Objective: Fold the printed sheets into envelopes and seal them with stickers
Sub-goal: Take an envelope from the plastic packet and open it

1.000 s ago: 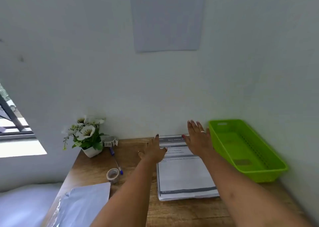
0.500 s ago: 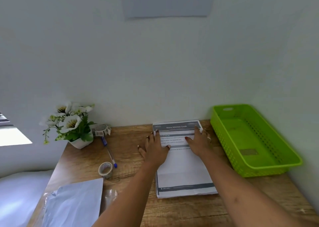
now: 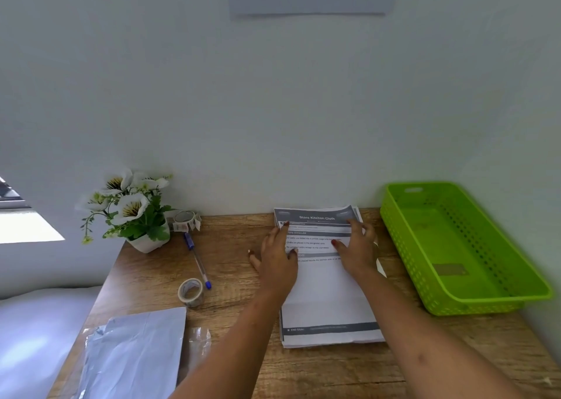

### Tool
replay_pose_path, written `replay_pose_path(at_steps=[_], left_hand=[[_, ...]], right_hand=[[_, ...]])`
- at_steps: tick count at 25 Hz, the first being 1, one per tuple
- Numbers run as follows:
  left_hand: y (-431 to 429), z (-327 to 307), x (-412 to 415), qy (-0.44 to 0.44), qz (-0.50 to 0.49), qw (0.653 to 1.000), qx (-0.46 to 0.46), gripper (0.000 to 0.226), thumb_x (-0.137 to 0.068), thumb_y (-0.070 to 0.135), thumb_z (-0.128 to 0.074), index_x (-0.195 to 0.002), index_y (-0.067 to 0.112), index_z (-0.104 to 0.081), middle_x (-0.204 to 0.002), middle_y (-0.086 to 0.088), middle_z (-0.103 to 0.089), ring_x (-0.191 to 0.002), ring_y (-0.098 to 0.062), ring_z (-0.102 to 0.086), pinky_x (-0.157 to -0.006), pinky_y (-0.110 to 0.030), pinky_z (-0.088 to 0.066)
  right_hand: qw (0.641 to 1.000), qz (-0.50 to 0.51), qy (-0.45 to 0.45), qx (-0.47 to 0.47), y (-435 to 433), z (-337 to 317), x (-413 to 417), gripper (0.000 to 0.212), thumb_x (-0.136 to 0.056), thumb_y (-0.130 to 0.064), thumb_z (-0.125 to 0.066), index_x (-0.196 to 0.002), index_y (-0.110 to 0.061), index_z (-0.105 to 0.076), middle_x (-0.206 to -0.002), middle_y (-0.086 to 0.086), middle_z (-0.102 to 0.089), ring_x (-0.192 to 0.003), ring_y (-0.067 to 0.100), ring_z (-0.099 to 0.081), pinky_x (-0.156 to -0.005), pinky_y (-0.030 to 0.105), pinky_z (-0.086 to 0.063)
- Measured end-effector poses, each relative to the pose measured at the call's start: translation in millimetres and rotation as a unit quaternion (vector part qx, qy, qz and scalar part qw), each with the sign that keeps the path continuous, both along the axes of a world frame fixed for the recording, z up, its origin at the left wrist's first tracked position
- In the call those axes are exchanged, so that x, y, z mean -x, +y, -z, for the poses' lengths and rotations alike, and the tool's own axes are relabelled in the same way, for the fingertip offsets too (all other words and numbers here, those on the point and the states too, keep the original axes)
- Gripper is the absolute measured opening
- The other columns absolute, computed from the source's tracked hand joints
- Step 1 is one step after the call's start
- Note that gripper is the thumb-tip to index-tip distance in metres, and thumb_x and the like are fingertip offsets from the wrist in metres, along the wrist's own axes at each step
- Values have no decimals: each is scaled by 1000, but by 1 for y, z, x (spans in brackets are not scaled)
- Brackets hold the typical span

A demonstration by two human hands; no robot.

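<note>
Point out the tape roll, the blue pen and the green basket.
tape roll (image 3: 190, 292), head view, on its outer band.
blue pen (image 3: 196, 259), head view, mid-barrel.
green basket (image 3: 403, 240), head view, on its near-side wall.

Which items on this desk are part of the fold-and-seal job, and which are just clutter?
Job:
- stack of printed sheets, under left hand and right hand
- sticker roll at the wall
- green basket, probably for finished envelopes

Lying about:
- flower pot
- blue pen
- tape roll
- silver bag
</note>
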State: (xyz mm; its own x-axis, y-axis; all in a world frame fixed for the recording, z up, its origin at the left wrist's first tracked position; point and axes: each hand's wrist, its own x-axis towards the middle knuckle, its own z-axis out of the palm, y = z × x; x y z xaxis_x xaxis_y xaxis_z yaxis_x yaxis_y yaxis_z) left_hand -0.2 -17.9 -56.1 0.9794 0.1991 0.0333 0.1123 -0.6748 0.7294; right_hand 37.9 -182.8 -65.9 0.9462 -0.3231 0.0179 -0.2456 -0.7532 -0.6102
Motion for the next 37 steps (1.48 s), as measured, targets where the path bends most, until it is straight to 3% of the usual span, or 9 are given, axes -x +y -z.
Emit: replay_pose_path(at_steps=[3, 5, 8, 12, 14, 17, 20, 28, 37], left_hand=[[0, -4, -2, -49, -35, 986, 154, 52, -88, -2, -54, -130, 30, -53, -122, 5, -62, -117, -14, -54, -110, -44, -31], [1, -13, -4, -52, -47, 950, 304, 46, -89, -9, -49, -120, 25, -58, -110, 0, -66, -102, -15, -63, -90, -34, -53], [6, -28, -4, -32, -80, 905, 416, 40, -90, -12, -47, -109, 20, -59, -109, -4, -64, -94, -13, -63, -73, -18, -53], [16, -49, 13, -19, -92, 882, 462, 36, -90, -12, -47, -105, 18, -58, -111, -8, -65, -96, -17, -62, -79, -28, -54], [24, -58, 27, -8, -89, 877, 471, 33, -91, -10, -47, -110, 15, -58, -111, -7, -65, -98, -21, -63, -81, -34, -56], [36, -62, 49, 1, -85, 885, 458, 33, -92, -7, -49, -109, 20, -58, -111, -5, -66, -105, -26, -64, -91, -47, -53], [39, -60, 72, 3, -89, 891, 445, 32, -92, -3, -52, -105, 26, -57, -110, -3, -66, -104, -27, -65, -89, -48, -54], [28, -29, 115, -14, -57, 894, 444, 36, -88, 0, -60, -111, 27, -56, -111, -6, -67, -95, -25, -69, -74, -40, -59], [22, 16, 123, -125, 5, 941, 313, 35, -88, 9, -63, -105, 39, -57, -108, 0, -69, -91, -15, -69, -69, -28, -58]], right_hand=[[1000, 10, -12, -24, -1, -8, 0, 64, -80, -20, -74, -136, -20, -43, -142, 13, -32, -124, 33, -44, -106, 42, -37], [998, 33, -18, -50, -3, -19, -3, 64, -78, -14, -74, -135, -21, -46, -139, 14, -34, -122, 32, -47, -106, 39, -36], [989, 49, -43, -129, -7, -35, -6, 54, -79, -5, -70, -128, -19, -54, -134, 16, -42, -116, 31, -51, -102, 34, -42], [959, 9, -74, -274, -17, -58, 9, 37, -86, 5, -55, -116, -16, -61, -116, 6, -57, -95, 19, -55, -69, 16, -48], [946, -20, -80, -313, -21, -69, 22, 35, -88, 8, -51, -113, -14, -63, -114, 6, -58, -96, 18, -55, -68, 10, -46], [923, -62, -79, -372, -25, -76, 39, 35, -87, 9, -53, -108, -16, -64, -124, 13, -60, -107, 24, -58, -93, 34, -49], [903, -85, -56, -418, -26, -76, 59, 31, -86, 6, -60, -107, -17, -62, -126, 12, -59, -115, 26, -57, -101, 38, -46], [906, -171, -53, -383, -45, -47, 103, 43, -82, 3, -66, -119, -19, -58, -111, -8, -64, -88, -4, -65, -68, 10, -52], [880, -216, -149, -396, -60, 8, 109, 46, -83, 4, -62, -121, -19, -55, -112, -17, -66, -104, 2, -64, -87, 20, -53]])
